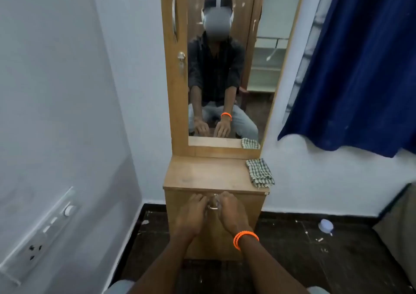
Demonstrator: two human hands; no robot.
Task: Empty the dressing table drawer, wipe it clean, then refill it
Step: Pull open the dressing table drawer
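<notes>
Hands meet at the metal handle [213,203] on the closed drawer front [252,206], left hand [193,210] and right hand [230,212] curled around it from either side, equally near, under the checked cloth [260,172].

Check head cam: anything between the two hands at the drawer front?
Yes: in the head view, the drawer's metal handle sits between the left hand and right hand, both closed around it. Nothing else there.
</notes>
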